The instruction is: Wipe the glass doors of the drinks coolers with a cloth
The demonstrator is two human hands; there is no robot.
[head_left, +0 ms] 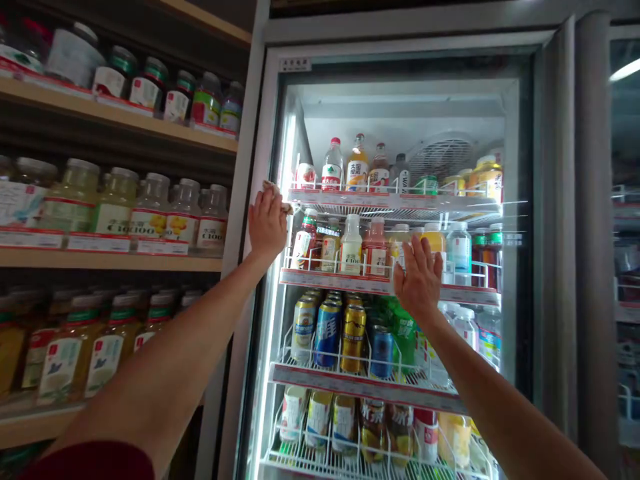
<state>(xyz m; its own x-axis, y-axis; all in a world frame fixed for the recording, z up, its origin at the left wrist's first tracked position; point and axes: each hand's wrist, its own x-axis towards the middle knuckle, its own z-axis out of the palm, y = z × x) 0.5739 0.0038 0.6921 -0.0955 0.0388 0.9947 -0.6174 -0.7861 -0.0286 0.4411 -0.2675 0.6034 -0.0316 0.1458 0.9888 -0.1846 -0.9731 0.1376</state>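
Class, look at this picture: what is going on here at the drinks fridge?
A person stands at a glass-door drinks fridge. The left hand presses a small cloth against the door's left edge, level with the top shelf. The right hand lies flat and open on the glass, in front of the second shelf of bottles. Cans fill the shelf below. Wooden shelves of bottled drinks stand to the left.

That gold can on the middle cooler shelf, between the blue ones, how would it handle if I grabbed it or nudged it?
The gold can is a rigid metal cylinder, so probably stiff. It stands upright among close-packed blue cans, so a nudge would likely bump neighbours rather than topple it. On its side it would probably roll. In a lit cooler, it may be cold and slightly slippery.
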